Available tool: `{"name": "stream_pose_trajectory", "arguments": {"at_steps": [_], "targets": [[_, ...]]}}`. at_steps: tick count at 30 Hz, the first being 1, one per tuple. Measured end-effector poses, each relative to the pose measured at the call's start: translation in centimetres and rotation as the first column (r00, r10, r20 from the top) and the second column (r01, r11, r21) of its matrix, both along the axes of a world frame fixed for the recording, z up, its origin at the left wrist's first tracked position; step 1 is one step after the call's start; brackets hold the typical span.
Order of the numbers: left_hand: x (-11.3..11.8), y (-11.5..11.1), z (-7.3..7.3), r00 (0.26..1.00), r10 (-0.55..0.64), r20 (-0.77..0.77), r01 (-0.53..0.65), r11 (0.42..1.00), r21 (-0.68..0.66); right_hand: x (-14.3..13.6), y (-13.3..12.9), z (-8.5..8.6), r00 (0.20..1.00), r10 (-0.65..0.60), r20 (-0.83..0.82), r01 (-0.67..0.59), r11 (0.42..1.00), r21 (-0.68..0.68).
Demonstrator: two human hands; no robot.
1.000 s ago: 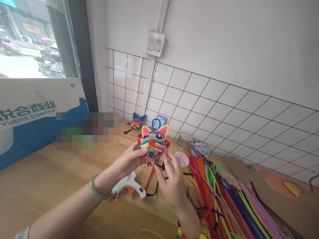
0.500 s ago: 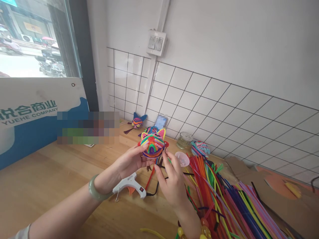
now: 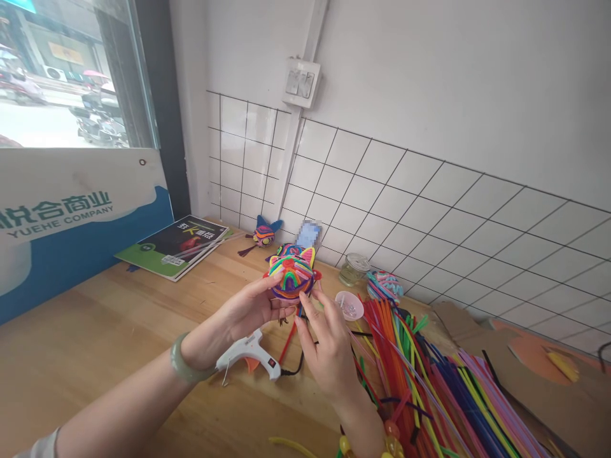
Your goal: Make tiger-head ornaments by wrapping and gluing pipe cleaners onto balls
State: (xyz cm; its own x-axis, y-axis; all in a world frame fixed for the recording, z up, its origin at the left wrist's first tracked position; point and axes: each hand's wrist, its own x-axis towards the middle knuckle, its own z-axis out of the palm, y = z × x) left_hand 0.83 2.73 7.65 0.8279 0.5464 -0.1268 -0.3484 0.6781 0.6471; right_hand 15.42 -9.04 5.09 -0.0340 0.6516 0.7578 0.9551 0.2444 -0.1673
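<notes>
My left hand [image 3: 255, 299] holds a small colourful animal head with pointed ears [image 3: 292, 277], made of pipe cleaners, with the thumb on its front and the fingers underneath. My right hand [image 3: 327, 337] is at its lower right edge; the index fingertip rests on the purple and orange strands and the other fingers curl beside it. Below the hands lies a white glue gun [image 3: 251, 356] on its side, its cord leading right under the right hand. Behind the held head, a similar colourful piece [image 3: 289, 250] is partly hidden.
On the right are many loose pipe cleaners [image 3: 458, 394] and cardboard [image 3: 534, 394]. A pink dish [image 3: 349, 306], glass jar [image 3: 354, 270] and pink-blue piece [image 3: 384, 286] stand near the wall. Further left are a blue-eared head [image 3: 264, 231] and a book [image 3: 176, 247].
My right index finger has shifted left, from the right edge of the head onto its lower front. My left hand keeps its hold, and the head has barely moved.
</notes>
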Motion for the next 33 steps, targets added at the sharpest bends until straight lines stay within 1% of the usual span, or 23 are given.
{"name": "stream_pose_trajectory", "arguments": {"at_steps": [7,14,20,24,30,33], "targets": [[0.06,0.12,-0.53,1.000,0.022,-0.021,-0.022,0.999,0.025,-0.02,0.10,-0.24,0.998,-0.020,0.067,0.021,1.000,-0.010],[0.20,-0.15,-0.17,0.995,0.069,-0.076,-0.067,0.997,0.029,-0.16,0.16,-0.33,0.994,-0.043,0.101,0.045,0.999,-0.020],[0.24,-0.22,0.00,0.994,0.064,-0.091,-0.062,0.998,0.024,-0.16,0.19,-0.59,0.990,-0.053,0.130,0.057,0.998,-0.024],[0.27,-0.23,0.02,0.991,0.069,-0.113,-0.066,0.997,0.031,-0.23,0.16,-0.66,0.986,-0.065,0.154,0.075,0.996,-0.057],[0.36,-0.06,-0.35,0.990,0.092,-0.109,-0.088,0.995,0.036,-0.63,-0.01,-0.19,0.963,-0.111,0.244,0.129,0.990,-0.060],[0.39,0.07,-0.53,0.989,0.096,-0.112,-0.092,0.995,0.044,-0.95,-0.22,0.22,0.961,-0.119,0.250,0.137,0.989,-0.054]]}}
